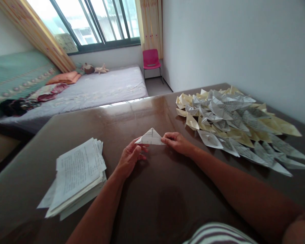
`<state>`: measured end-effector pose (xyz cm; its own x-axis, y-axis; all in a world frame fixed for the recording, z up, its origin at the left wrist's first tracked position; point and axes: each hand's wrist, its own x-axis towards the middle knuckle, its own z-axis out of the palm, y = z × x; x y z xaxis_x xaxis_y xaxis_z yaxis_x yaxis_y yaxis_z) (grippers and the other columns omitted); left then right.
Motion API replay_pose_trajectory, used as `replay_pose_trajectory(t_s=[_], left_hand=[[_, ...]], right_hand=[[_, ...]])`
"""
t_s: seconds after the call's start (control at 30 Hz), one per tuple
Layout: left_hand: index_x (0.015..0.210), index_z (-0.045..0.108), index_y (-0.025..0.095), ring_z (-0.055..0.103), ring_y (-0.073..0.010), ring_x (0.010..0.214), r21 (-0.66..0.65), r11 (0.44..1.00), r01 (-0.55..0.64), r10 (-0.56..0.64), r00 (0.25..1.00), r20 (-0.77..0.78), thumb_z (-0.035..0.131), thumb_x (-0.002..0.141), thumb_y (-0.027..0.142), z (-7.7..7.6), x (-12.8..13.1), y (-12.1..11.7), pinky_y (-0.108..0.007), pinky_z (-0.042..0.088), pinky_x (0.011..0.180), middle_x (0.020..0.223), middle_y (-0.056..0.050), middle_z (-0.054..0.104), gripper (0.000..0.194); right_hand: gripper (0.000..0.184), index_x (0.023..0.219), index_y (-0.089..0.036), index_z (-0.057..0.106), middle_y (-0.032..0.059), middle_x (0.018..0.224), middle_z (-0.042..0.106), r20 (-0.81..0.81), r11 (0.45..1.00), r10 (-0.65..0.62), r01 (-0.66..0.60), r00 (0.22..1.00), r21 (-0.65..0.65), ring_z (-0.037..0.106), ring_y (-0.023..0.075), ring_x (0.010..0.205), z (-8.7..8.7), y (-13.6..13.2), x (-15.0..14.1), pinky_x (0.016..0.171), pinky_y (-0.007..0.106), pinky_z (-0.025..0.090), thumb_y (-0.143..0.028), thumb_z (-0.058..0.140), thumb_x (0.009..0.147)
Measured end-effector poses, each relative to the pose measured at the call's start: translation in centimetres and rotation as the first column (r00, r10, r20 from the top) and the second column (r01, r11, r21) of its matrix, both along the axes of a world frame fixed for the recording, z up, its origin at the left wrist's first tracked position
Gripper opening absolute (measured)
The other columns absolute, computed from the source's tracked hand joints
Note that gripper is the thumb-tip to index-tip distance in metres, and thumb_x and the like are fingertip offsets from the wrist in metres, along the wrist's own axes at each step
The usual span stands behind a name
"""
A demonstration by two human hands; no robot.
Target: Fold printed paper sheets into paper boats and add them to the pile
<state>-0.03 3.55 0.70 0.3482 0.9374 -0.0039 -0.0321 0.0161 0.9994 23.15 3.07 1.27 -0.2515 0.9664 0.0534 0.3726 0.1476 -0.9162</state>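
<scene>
A piece of folded paper, white with some printed lines, is held just above the brown table. It has a pointed peak and a straight lower band, like a paper hat. My right hand pinches its right corner between thumb and fingers. At the left corner, my left hand has its fingers spread behind and under the paper, the thumb apart from it. Whether the left fingers press on the paper is hard to see.
A stack of printed sheets lies on the table at the left. Many folded paper boats, white and yellowish, crowd the right side by the wall. Beyond stand a bed and a pink chair.
</scene>
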Motion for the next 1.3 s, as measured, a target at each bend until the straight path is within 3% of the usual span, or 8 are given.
replay_pose_trajectory(t_s=[0.13, 0.33, 0.47, 0.63, 0.8, 0.97, 1.07, 1.3], left_hand=[[0.14, 0.04, 0.027, 0.059, -0.0146, 0.087, -0.052, 0.997, 0.05, -0.041, 0.988, 0.15, 0.075, 0.073, 0.028, 0.0, 0.4, -0.3, -0.02, 0.054, 0.065, 0.105, -0.004, 0.062, 0.076], [0.142, 0.039, 0.026, 0.06, -0.0133, 0.082, -0.084, 0.994, 0.071, -0.053, 0.979, 0.195, 0.072, 0.077, 0.03, -0.1, 0.5, -0.4, -0.025, 0.056, 0.072, 0.104, -0.004, 0.063, 0.073], [0.134, 0.049, 0.022, 0.059, -0.0189, 0.099, -0.04, 0.995, 0.086, -0.077, 0.979, 0.186, 0.069, 0.079, 0.034, 0.1, 0.5, -0.4, -0.029, 0.053, 0.085, 0.118, -0.009, 0.061, 0.059], [0.125, 0.055, 0.022, 0.058, -0.0227, 0.109, -0.062, 0.993, 0.099, -0.09, 0.986, 0.139, 0.065, 0.083, 0.039, 0.1, 0.8, -0.5, -0.034, 0.053, 0.089, 0.129, -0.01, 0.056, 0.046], [0.13, 0.05, 0.023, 0.06, -0.0205, 0.107, -0.024, 0.992, 0.125, -0.124, 0.991, 0.04, 0.06, 0.086, 0.041, -0.2, 0.9, -0.4, -0.032, 0.049, 0.093, 0.127, -0.008, 0.059, 0.049], [0.13, 0.055, 0.022, 0.059, -0.02, 0.111, 0.138, 0.98, 0.142, -0.116, 0.977, -0.181, 0.055, 0.088, 0.039, -0.5, 1.0, -0.3, -0.032, 0.043, 0.1, 0.121, -0.007, 0.064, 0.045], [0.127, 0.058, 0.02, 0.058, -0.0202, 0.113, 0.207, 0.968, 0.141, -0.086, 0.964, -0.252, 0.055, 0.089, 0.036, -0.4, 1.1, -0.2, -0.032, 0.042, 0.102, 0.121, -0.007, 0.065, 0.041], [0.131, 0.052, 0.019, 0.065, -0.0185, 0.094, 0.043, 0.992, 0.122, -0.116, 0.986, -0.119, 0.062, 0.083, 0.039, -0.3, 1.3, -0.5, -0.03, 0.054, 0.082, 0.127, -0.01, 0.062, 0.053]], right_hand=[[0.044, 0.066, -0.016, 0.051, -0.005, 0.058, 0.045, -0.238, 0.979, 0.031, -0.078, 0.971, -0.191, 0.036, 0.0073, 0.052, 0.0, -0.5, -0.8, 0.05, 0.02, 0.028, -0.056, 0.055, 0.082], [0.045, 0.07, -0.016, 0.053, -0.0042, 0.06, 0.051, -0.318, 0.919, 0.126, -0.231, 0.94, -0.319, 0.04, 0.0071, 0.052, 0.0, -0.9, -1.3, 0.05, 0.02, 0.029, -0.059, 0.057, 0.081], [0.046, 0.069, -0.015, 0.057, -0.0042, 0.058, 0.047, -0.121, 0.949, 0.224, -0.245, 0.967, -0.199, 0.038, 0.0077, 0.053, 0.0, -0.9, -1.3, 0.051, 0.02, 0.029, -0.055, 0.047, 0.088], [0.032, 0.089, -0.016, 0.061, -0.0001, 0.078, 0.059, 0.08, 0.988, -0.028, 0.015, 0.996, 0.153, 0.049, 0.0101, 0.065, 0.5, -1.2, -1.8, 0.061, 0.022, 0.038, -0.046, 0.048, 0.091], [0.046, 0.109, -0.019, 0.059, 0.0028, 0.098, 0.06, 0.174, 0.961, 0.005, -0.053, 0.985, 0.272, 0.048, 0.0081, 0.06, 0.4, -1.6, -2.2, 0.063, 0.023, 0.042, -0.05, 0.068, 0.077], [0.029, 0.107, -0.019, 0.059, 0.0033, 0.101, 0.059, 0.143, 0.965, 0.078, -0.111, 0.987, 0.239, 0.055, 0.008, 0.064, -0.4, -1.3, -2.0, 0.065, 0.023, 0.045, -0.038, 0.062, 0.084], [0.037, 0.108, -0.02, 0.057, 0.0035, 0.104, 0.059, 0.191, 0.964, 0.081, -0.126, 0.978, 0.233, 0.056, 0.0087, 0.065, -0.5, -1.3, -1.8, 0.064, 0.024, 0.045, -0.04, 0.067, 0.08], [0.051, 0.118, -0.024, 0.053, 0.0057, 0.113, 0.059, 0.41, 0.958, -0.007, -0.111, 0.912, 0.264, 0.06, 0.0179, 0.091, 0.2, -1.9, -2.0, 0.071, 0.027, 0.043, -0.04, 0.072, 0.073]])
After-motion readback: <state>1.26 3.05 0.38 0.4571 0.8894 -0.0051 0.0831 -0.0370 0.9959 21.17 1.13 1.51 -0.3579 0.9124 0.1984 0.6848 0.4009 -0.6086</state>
